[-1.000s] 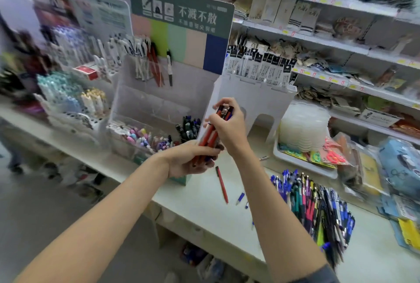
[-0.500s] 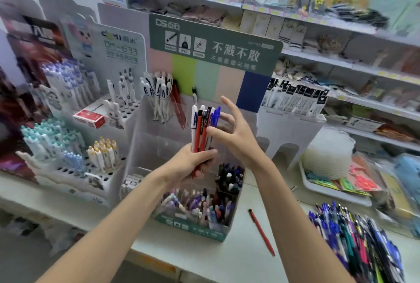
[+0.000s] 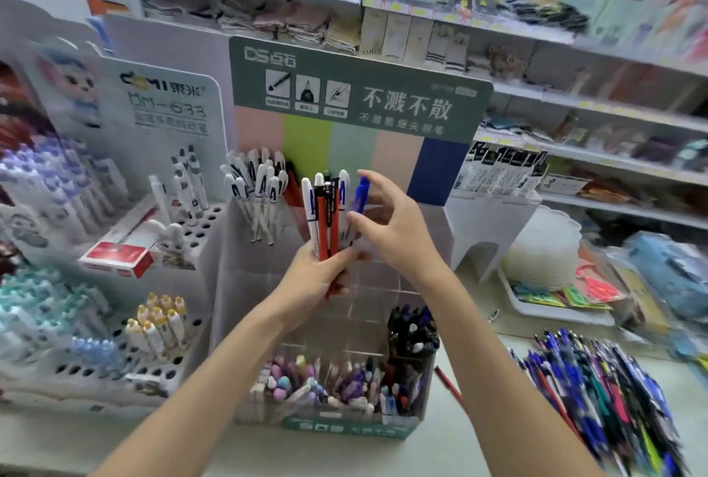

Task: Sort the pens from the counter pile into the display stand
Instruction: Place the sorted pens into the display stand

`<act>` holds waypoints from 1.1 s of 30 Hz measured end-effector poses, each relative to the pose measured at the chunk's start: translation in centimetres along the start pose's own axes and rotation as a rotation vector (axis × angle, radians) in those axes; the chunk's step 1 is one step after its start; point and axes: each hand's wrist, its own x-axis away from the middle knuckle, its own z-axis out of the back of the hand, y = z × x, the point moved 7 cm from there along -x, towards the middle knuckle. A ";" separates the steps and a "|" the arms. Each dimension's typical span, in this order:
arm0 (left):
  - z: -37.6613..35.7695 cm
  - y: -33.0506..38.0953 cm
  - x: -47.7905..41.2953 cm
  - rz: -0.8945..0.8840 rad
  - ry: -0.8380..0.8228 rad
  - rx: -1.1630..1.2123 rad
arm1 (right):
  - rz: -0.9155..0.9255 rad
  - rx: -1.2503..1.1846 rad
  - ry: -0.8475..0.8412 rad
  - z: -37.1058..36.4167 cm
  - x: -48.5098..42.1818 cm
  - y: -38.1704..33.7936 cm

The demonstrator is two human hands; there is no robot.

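Nearest, on the counter (image 3: 440, 449) at R: the pile (image 3: 605, 392) of loose pens, mixed blue, black, red and green, blurred at its near edge. A single red pen (image 3: 448, 386) lies apart, betw. pile and stand (image 3: 344, 428). Stand's front row is packed w/ pastel pens (image 3: 306, 380); the front-R cell holds dark pens (image 3: 412, 334) upright. Above the clear mid tiers, L hand (image 3: 314, 277) grips a bundle (image 3: 325, 216) by its lower end, fingers curled round it – white-capped, red and black pens, roughly upright. R hand (image 3: 394, 231) is just beside the bundle on its R, fingers spread and loosely bent. A blue pen (image 3: 360, 195) at the bundle's R edge sits betw. index finger and thumb – can't tell if pinched or only touched. Behind, the stand's back-L cell has white pens (image 3: 256, 189) leaning. To the L, a holed rack (image 3: 115, 373) w/ yellow-capped pens (image 3: 157, 323). Farthest: green sign (image 3: 356, 89), then shelves (image 3: 574, 147).
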 end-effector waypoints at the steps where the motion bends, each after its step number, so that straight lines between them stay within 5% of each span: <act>1: 0.2 0.2 -0.3 -0.012 0.012 -0.001 | -0.002 -0.017 0.030 0.4 -0.3 0.0; 11: 2.6 1.0 -2.0 -0.052 0.046 0.003 | -0.029 -0.320 0.329 4.2 -1.7 0.8; 15: 4.2 0.1 -2.3 -0.040 0.084 -0.001 | 0.126 -0.068 0.483 6.7 -2.2 0.3; 25: 4.1 0.2 -2.5 -0.023 -0.024 0.080 | 0.044 0.554 0.167 0.4 -2.6 3.5; 30: 3.0 0.1 -2.3 -0.020 -0.138 0.125 | 0.048 0.571 0.085 0.1 -2.6 3.2; 33: 2.7 0.2 -2.3 -0.017 -0.152 0.140 | 0.121 0.520 0.214 0.8 -1.9 2.2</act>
